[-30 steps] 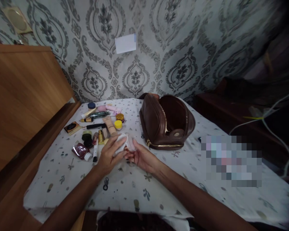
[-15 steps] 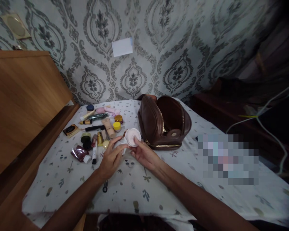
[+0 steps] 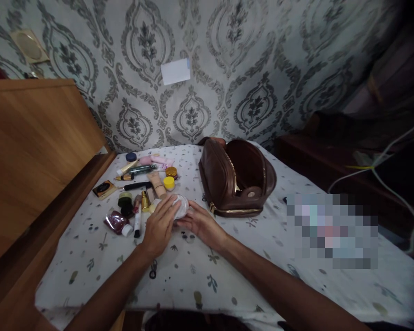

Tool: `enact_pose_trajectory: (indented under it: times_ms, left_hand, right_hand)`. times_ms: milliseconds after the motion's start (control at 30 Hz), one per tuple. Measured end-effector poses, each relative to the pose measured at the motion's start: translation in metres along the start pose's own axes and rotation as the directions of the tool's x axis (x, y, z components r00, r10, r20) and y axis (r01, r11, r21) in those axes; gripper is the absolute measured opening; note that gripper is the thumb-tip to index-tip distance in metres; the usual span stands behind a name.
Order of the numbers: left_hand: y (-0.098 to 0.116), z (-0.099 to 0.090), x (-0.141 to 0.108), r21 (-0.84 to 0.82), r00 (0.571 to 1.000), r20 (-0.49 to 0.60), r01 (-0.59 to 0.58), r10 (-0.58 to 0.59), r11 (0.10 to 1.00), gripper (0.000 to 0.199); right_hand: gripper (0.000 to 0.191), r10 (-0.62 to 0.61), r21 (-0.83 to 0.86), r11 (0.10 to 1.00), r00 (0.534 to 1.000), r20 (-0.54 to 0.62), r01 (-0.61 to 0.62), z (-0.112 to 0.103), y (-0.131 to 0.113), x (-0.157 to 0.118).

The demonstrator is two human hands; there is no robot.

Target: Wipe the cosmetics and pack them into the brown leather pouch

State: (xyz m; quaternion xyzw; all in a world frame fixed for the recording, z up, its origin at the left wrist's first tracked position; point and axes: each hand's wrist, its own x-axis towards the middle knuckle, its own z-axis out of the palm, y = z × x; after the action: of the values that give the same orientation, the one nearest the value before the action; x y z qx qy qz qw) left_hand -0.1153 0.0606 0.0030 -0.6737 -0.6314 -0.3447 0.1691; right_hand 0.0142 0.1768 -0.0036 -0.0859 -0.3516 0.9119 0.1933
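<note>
"Steadying the round white container [image 3: 182, 208] by its rim, with only light pressure over its top, would seem the sound way, judging by the head view. How are the hands?"

"Left hand [image 3: 158, 230]: fingers together, bent over the container's left part. Right hand [image 3: 205, 225]: half curled, holding its right edge. How firmly each presses, one cannot tell."

"Where is it, then?"

"Between both hands over the worktop [image 3: 179, 276], left of the brown bag [image 3: 219, 179]."

"The count?"

"One container in hand, one bag standing open, one blue-lidded jar [image 3: 131, 157], one gold-lidded jar [image 3: 171, 172], one yellow-lidded jar [image 3: 169, 183], one beige tube [image 3: 156, 185], one dark red bottle [image 3: 115, 222]. The slim pieces overlap too much to count."
</note>
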Motion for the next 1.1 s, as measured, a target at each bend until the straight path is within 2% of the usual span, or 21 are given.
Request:
enact_pose_trajectory:
  times_ms: [167, 267, 400, 567, 667, 833, 1000, 1100]
  left_hand:
    - [0.006, 0.0, 0.001, -0.011, 0.979, 0.125, -0.16, 0.161, 0.987, 0.048]
    - [0.012, 0.001, 0.001, 0.033, 0.978, 0.148, -0.154, 0.148, 0.988, 0.049]
    - [0.019, -0.001, 0.002, 0.084, 0.986, 0.113, -0.131, 0.121, 0.988, 0.049]
    - [0.025, -0.002, 0.006, 0.175, 0.999, 0.035, 0.012, -0.018, 0.984, 0.051]
    - [0.023, 0.003, 0.006, 0.103, 0.994, -0.011, 0.11, -0.109, 0.989, 0.059]
    - [0.016, 0.009, 0.002, -0.041, 0.94, 0.027, 0.342, -0.341, 0.939, 0.071]
    - [0.011, 0.011, -0.001, -0.08, 0.928, 0.076, 0.37, -0.365, 0.926, 0.076]
    - [0.01, 0.013, -0.003, -0.083, 0.932, 0.074, 0.361, -0.356, 0.929, 0.077]
  right_hand:
    - [0.025, 0.003, 0.121, 0.993, 1.0, -0.027, 0.0, 0.004, -0.006, 0.0]
    - [0.024, 0.001, 0.09, 0.996, 0.999, -0.041, 0.003, 0.005, -0.006, -0.001]
    - [0.028, 0.007, 0.052, 0.999, 1.0, -0.029, -0.006, 0.006, -0.002, -0.001]
    - [0.032, 0.011, 0.041, 0.999, 1.0, 0.02, -0.012, 0.01, -0.001, -0.004]
    - [0.031, -0.015, 0.033, 0.999, 0.999, 0.033, 0.014, 0.013, -0.003, -0.006]
    - [0.033, -0.059, 0.057, 0.997, 0.998, -0.004, 0.059, 0.011, -0.002, -0.004]
    - [0.033, -0.062, 0.117, 0.99, 0.993, -0.105, 0.074, 0.003, 0.002, 0.002]
    - [0.031, -0.008, 0.153, 0.988, 0.994, -0.109, 0.025, -0.001, 0.0, 0.004]
